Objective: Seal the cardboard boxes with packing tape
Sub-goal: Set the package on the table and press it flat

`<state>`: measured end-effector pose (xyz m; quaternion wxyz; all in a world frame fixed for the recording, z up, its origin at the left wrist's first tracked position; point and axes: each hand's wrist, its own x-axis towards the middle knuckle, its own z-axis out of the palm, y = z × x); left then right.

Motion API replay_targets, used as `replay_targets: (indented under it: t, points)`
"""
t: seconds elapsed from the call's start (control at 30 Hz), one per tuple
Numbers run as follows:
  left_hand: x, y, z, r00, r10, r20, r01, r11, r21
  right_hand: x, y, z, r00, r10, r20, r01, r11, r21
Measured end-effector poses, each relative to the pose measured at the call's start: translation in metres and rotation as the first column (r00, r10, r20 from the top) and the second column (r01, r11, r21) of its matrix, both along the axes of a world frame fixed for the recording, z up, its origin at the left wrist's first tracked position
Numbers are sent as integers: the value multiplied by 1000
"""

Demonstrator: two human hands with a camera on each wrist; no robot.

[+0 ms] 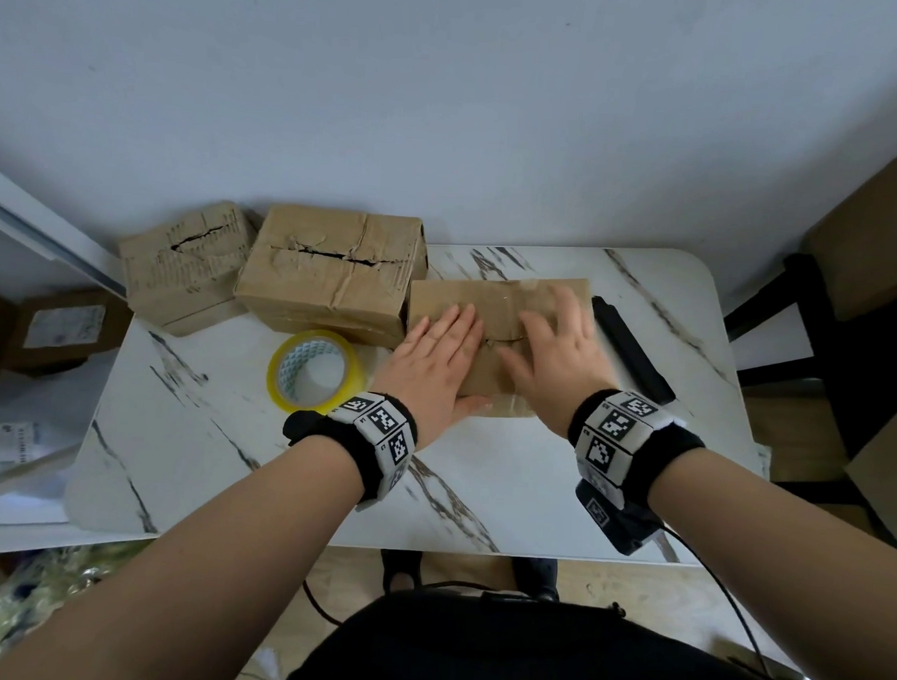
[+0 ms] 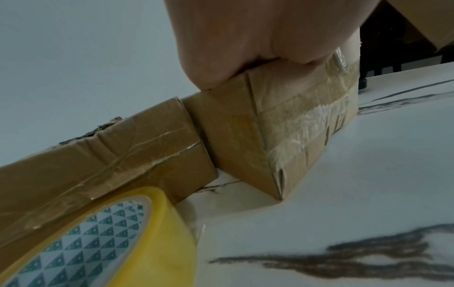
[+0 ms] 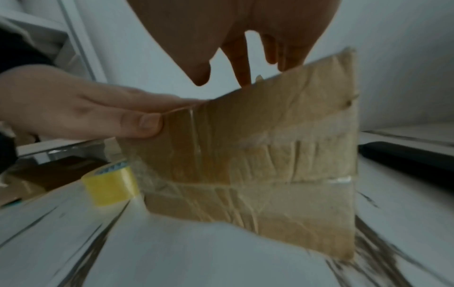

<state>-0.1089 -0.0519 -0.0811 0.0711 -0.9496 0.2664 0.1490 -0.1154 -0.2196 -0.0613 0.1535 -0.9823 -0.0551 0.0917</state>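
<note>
The nearest cardboard box stands mid-table, with clear tape over its top seam and down its front. My left hand lies flat on the left part of its top, fingers straight, while the thumb presses the taped front face. Spread over the right part of the top is my right hand, fingers straight and motion-blurred. In the left wrist view my palm bears on the box's upper edge. The yellow tape roll lies flat left of the box, untouched.
Two more worn boxes stand at the back left: a bigger one touching the near box, and a smaller one, both with torn top seams. A long black object lies right of the near box. The marble table ends just before me.
</note>
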Motion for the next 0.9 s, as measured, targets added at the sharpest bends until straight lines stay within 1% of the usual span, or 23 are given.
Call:
replay_targets:
  t: [0.07,0.2,0.3,0.37,0.57,0.67,0.73,0.9]
  points:
    - [0,-1,1,1000,0,0,0,1000,-1,8,-1,3,1000,2,15,-2,1000,-17]
    - [1,-2,1,1000,8,-1,-8,1000,-5,26,0,-2,989,133,-72,-142,979,-147]
    - [1,-2,0,1000,9,5,-9,1000,24,22,-4,-6,979,193,-73,-203,963,-177]
    - [1,-3,0,1000,9,4,-9,999,39,18,-6,-5,975,213,-63,-221,961,-165]
    - [2,-3,-1,1000,4,5,-4,999,41,14,-3,-5,978,199,-64,-207,966,-157]
    - [1,-2,-1,1000,5,3,-5,1000,31,14,3,-7,991,133,-26,-136,982,-130]
    - [2,-1,-2,1000,6,5,-7,1000,20,14,7,-11,996,79,-33,-83,990,-117]
    - [3,-1,-2,1000,5,-14,-4,1000,22,18,5,-11,988,107,-114,-125,979,-163]
